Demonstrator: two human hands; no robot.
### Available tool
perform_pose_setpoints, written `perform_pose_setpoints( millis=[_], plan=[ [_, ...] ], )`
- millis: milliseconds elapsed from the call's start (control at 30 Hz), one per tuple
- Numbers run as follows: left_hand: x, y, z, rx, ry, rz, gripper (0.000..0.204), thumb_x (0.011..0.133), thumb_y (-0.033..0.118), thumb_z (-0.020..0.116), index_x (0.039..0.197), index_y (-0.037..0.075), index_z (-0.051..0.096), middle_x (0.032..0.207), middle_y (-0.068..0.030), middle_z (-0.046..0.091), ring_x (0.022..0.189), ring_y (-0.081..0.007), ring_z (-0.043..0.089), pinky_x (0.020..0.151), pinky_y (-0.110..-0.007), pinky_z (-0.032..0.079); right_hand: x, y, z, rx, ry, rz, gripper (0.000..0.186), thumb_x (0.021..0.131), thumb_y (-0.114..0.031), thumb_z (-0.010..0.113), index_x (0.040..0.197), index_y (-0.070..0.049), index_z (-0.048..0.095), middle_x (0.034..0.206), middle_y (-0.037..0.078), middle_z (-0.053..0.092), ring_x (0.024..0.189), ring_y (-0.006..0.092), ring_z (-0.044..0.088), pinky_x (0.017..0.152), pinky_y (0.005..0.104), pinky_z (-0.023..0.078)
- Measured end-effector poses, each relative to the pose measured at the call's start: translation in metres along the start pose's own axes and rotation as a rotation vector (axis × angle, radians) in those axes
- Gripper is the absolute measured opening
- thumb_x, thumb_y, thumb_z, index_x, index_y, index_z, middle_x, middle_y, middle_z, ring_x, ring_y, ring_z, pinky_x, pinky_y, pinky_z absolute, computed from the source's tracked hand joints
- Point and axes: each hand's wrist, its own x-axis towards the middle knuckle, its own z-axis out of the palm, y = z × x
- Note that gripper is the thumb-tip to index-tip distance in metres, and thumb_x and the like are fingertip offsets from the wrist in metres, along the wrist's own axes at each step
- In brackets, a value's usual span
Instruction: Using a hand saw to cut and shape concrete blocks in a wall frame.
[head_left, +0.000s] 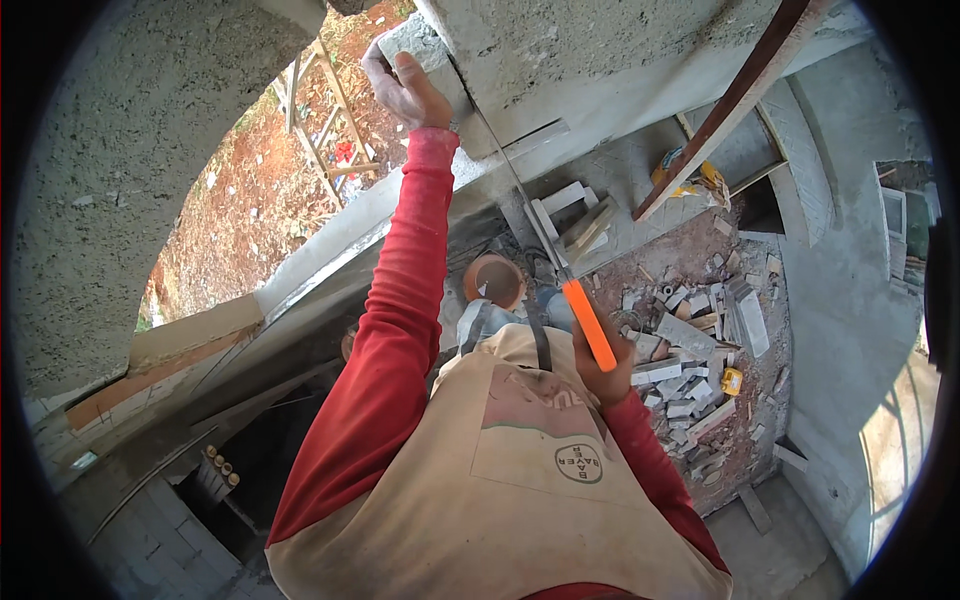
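Note:
Near the top centre my left hand (410,95) has its fingers wrapped round the end of a pale grey block (418,42) at the concrete wall's edge. My right hand (612,375), in front of my tan-covered torso, grips the orange handle (583,310) of a long saw. Its thin metal blade (500,150) runs up and leftward from the handle along the grey concrete, with its far end beside the block under my left hand. Both my sleeves are red. Whether the blade is in a cut I cannot tell.
Below on the right lies block rubble (690,380) with a yellow container (730,381). A long brown board (720,100) slants at the upper right. A wooden frame (330,90) stands on red soil outside the opening. Blocks (570,200) and a round reddish object (495,280) are below.

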Motion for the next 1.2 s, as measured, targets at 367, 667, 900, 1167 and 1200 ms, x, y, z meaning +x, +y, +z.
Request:
perform_pose_setpoints(
  millis=[367,667,900,1167,1200],
  plan=[
    [0.0,0.016,0.007,0.076,0.043,0.061,0.064,0.095,0.059,0.044,0.105,-0.003,0.058,0.084,-0.0027,0.048,0.076,-0.0137,0.044,0.069,-0.031,0.038,-0.034,0.002,-0.016,-0.025,-0.044,0.071,0.043,0.089,-0.005,0.066,0.132,-0.001,0.059,0.103,0.018,0.072,0.08,0.0248,0.075,0.064,0.0298,0.056],
    [-0.001,0.013,-0.006,0.054,-0.03,-0.081,0.075,0.093,0.064,0.046,0.119,-0.005,0.054,0.097,-0.0084,0.052,0.09,-0.0185,0.05,0.082,-0.034,0.041,0.053,-0.013,0.034,0.102,-0.032,-0.014,0.048,0.092,-0.012,0.067,0.137,-0.004,0.053,0.121,0.018,0.068,0.089,0.0306,0.073,0.067,0.0329,0.058],
    [-0.075,0.067,-0.015,0.177,-0.298,0.373,0.043,0.089,0.044,0.054,0.108,0.006,0.063,0.108,-0.0124,0.056,0.111,-0.0297,0.05,0.108,-0.048,0.026,0.065,-0.064,-0.008,0.171,-0.096,-0.074,0.057,0.095,-0.017,0.064,0.143,0.001,0.041,0.133,0.025,0.057,0.101,0.0381,0.069,0.077,0.0375,0.059],
    [-0.118,0.123,-0.029,-0.051,-0.765,0.418,0.045,0.094,0.03,0.042,0.055,0.01,0.051,0.056,-0.0032,0.049,0.063,-0.0237,0.049,0.078,-0.039,0.04,0.014,-0.098,-0.07,0.032,-0.201,-0.013,0.054,0.091,-0.012,0.065,0.138,0.005,0.045,0.131,0.026,0.058,0.103,0.0369,0.069,0.077,0.0363,0.06],
    [-0.114,0.124,-0.024,-0.057,-0.732,0.321,0.045,0.094,0.029,0.041,0.055,0.009,0.049,0.056,-0.0048,0.047,0.06,-0.0251,0.046,0.073,-0.038,0.039,0.027,-0.095,-0.053,0.03,-0.155,-0.003,0.051,0.092,-0.012,0.064,0.137,0.004,0.047,0.122,0.024,0.063,0.097,0.0346,0.071,0.073,0.0349,0.06]
  ],
)
